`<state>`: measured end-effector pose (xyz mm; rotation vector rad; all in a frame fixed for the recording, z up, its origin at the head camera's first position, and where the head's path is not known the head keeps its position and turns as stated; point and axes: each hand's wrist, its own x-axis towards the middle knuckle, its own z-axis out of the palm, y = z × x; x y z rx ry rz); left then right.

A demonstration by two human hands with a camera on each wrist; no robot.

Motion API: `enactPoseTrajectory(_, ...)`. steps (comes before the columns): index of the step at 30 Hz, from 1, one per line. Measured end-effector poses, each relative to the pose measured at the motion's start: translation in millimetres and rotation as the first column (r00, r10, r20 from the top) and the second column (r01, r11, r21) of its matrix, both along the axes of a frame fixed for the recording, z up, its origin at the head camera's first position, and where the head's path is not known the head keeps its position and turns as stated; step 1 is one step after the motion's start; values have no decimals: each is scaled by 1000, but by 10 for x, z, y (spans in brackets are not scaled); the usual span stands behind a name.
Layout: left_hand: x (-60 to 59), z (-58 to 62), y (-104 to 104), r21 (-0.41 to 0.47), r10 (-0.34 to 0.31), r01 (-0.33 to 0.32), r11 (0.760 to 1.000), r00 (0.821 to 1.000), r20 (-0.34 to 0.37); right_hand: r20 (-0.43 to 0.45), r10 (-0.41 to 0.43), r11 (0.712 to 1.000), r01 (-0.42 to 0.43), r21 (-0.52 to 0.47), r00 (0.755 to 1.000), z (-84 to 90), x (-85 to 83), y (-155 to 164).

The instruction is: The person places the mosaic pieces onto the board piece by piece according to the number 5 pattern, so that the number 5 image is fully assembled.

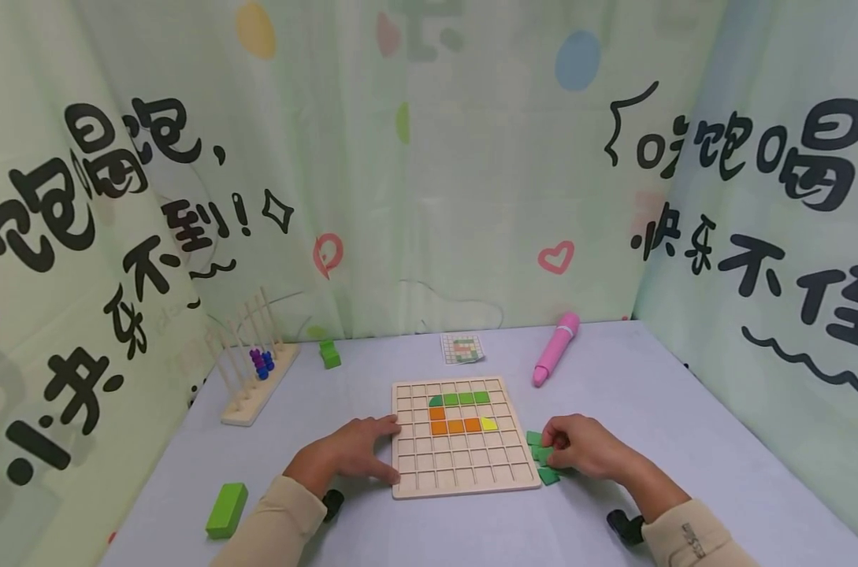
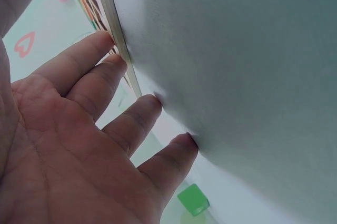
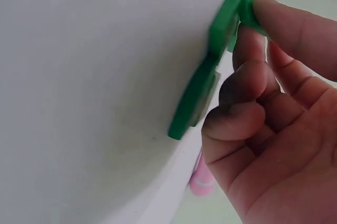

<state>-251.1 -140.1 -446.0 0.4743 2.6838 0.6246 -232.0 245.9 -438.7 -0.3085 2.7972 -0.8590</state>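
A square wooden grid board (image 1: 464, 466) lies on the table, with green, orange and yellow tiles set in several of its cells. At its left edge rests my left hand (image 1: 347, 450), thumb and fingers spread; the left wrist view shows fingertips touching the board's side. My right hand (image 1: 590, 447) is just beyond the board's right edge, over a small group of loose green tiles (image 1: 549, 476). In the right wrist view, its thumb and index finger pinch one green tile (image 3: 251, 9), while other green tiles (image 3: 192, 97) lie beside it.
A patterned card (image 1: 462, 349) lies behind the board, and a pink pen-shaped object (image 1: 556, 350) at back right. To the left are a peg stand (image 1: 251, 405) with blue and purple beads, a small green block (image 1: 330, 354) and a longer green block (image 1: 226, 510). Printed curtains surround the table.
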Motion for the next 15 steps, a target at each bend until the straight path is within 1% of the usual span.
enactPoseTrajectory(6,-2,13,-11,1,7,-7,1000,1000,-1,28,-26,995,28,-101,999,33,-88,-35)
enactPoseTrajectory(9,0,18,-13,-2,9,-9,1000,1000,0,50,-13,989,20,-147,999,37,-145,-104)
enactPoseTrajectory(15,1,5,-6,-6,9,-9,1000,1000,9,84,28,979,-10,-203,996,24,-224,-294)
